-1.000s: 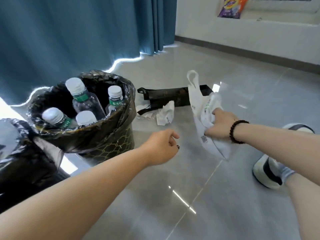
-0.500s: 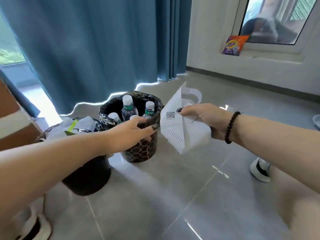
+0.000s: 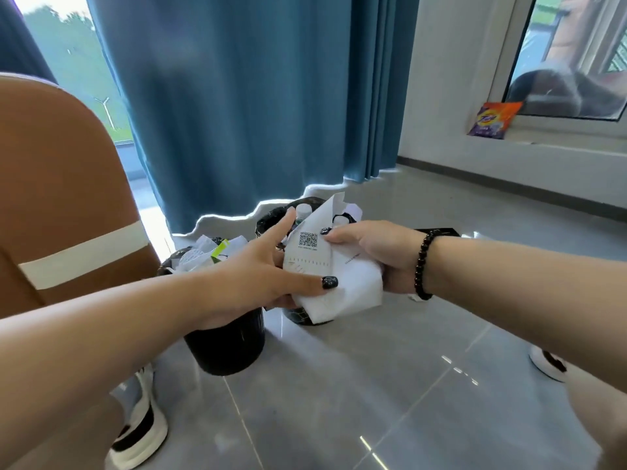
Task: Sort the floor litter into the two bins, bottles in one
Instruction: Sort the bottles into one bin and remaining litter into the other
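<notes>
Evidently both hands — left, right — grip, seemingly, one white bag.

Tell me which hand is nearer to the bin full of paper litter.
Left. The left hand is right above the paper bin, holding the white bag. The right hand grips the bag's other side, farther right, over the bottle bin.

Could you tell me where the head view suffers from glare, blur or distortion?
Head view: daylight blows out under the blue curtain hem; window streaks glare on the floor tiles; wide-angle stretching enlarges both forearms; the white bag, gripped by left hand and right hand, is sharp.
</notes>
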Available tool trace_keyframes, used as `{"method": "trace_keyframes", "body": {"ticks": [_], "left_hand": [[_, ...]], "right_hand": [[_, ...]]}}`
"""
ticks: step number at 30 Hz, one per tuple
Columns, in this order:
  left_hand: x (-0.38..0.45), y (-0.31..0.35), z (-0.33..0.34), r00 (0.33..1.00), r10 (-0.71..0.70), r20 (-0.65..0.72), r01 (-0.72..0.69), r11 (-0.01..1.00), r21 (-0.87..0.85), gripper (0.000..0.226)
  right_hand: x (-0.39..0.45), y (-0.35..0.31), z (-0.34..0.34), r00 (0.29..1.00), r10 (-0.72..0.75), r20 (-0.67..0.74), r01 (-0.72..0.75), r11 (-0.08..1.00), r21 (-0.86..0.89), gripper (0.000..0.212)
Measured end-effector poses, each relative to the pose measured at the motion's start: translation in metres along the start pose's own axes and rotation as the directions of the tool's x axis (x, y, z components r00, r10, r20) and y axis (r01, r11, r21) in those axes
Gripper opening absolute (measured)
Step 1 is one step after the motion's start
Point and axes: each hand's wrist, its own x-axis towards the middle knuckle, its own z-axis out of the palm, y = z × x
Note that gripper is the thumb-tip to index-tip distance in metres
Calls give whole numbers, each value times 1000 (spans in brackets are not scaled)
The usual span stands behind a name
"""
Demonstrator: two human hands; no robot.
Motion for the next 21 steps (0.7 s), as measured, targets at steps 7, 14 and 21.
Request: {"method": "trace_keyframes", "body": {"ticks": [7,14,21], "left_hand": [[3,11,3,993,107,44,-111,989,100,55],[11,33,0,961,271,-50,-269,962,36,51],[33,39,-6,947,218,-234,-178,967,181,50]], "right_hand": [[-29,-14,-27,826,-558,-75,298,547,-783,79],[-36,-19,-31,864,-470,180,454,572,-683,68],[-4,-32,-36,845,-516,144,487,628,-607,48]]}}
